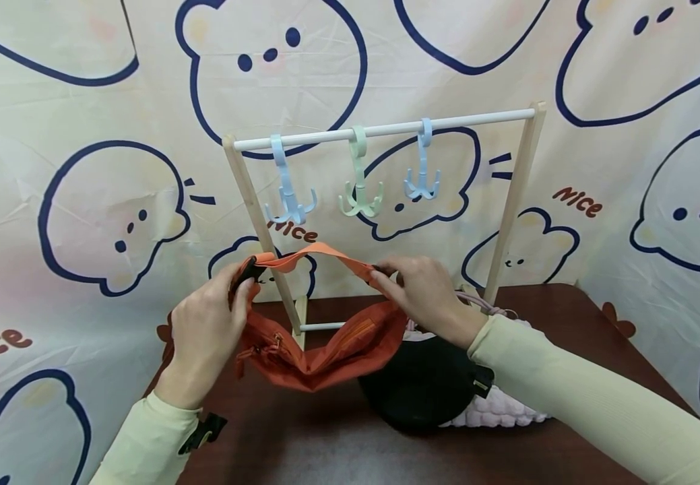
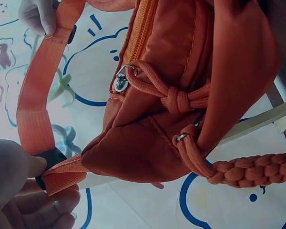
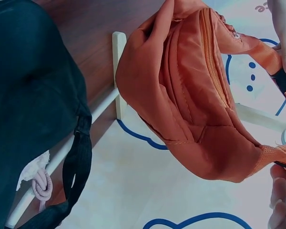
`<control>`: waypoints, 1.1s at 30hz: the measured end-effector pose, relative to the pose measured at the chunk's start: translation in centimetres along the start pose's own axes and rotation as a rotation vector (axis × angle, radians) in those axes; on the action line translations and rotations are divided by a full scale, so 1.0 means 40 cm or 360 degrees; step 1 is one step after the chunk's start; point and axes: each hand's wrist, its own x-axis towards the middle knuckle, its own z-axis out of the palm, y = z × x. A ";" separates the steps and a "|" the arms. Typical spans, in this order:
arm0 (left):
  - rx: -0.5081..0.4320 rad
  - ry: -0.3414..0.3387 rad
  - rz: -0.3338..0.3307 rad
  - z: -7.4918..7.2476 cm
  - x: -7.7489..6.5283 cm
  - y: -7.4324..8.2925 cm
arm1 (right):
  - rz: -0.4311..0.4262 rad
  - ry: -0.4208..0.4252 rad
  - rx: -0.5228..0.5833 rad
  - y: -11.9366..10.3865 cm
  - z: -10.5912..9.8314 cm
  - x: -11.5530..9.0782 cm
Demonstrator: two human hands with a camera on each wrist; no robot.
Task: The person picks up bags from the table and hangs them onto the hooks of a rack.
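Note:
An orange waist bag (image 1: 325, 350) hangs by its strap (image 1: 319, 249) between my two hands, above the table. My left hand (image 1: 204, 330) pinches the black buckle (image 2: 52, 160) at the bag's left end, thumb on top and fingers beneath. On the other side my right hand (image 1: 419, 289) grips the strap near a black slider. A zipper (image 2: 138, 38) with a metal pull runs along the bag, and a braided orange cord (image 2: 252, 169) dangles from its left end. Beyond the bag, blue and green claw hooks (image 1: 360, 182) hang from a white rail (image 1: 477, 120).
The rail belongs to a wooden-post rack (image 1: 516, 202) on the brown table (image 1: 252, 438). Under my right forearm lie a black bag (image 1: 422, 384) and a fluffy pale pink bag (image 1: 501, 409). A cartoon-printed cloth (image 1: 113, 215) surrounds the table's back and sides.

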 end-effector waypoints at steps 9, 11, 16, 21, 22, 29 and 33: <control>0.0003 0.0024 -0.0014 -0.009 0.005 -0.001 | -0.0003 -0.0005 0.0016 -0.009 -0.003 0.008; -0.0004 0.0018 -0.0019 -0.011 0.007 0.001 | 0.0003 -0.0005 0.0019 -0.010 -0.005 0.011; -0.0020 0.0018 -0.0021 -0.016 0.014 0.001 | 0.0005 -0.0005 0.0027 -0.013 -0.011 0.018; -0.0053 0.0033 -0.0037 -0.023 0.024 0.005 | 0.0008 0.0010 0.0031 -0.019 -0.015 0.025; -0.0056 0.0036 -0.0042 -0.025 0.026 0.006 | 0.0011 0.0016 0.0031 -0.020 -0.016 0.027; -0.0078 0.0028 -0.0059 -0.026 0.035 0.015 | 0.0021 0.0046 0.0044 -0.027 -0.022 0.039; -0.0089 0.0031 -0.0056 -0.025 0.042 0.017 | 0.0022 0.0053 0.0054 -0.027 -0.024 0.044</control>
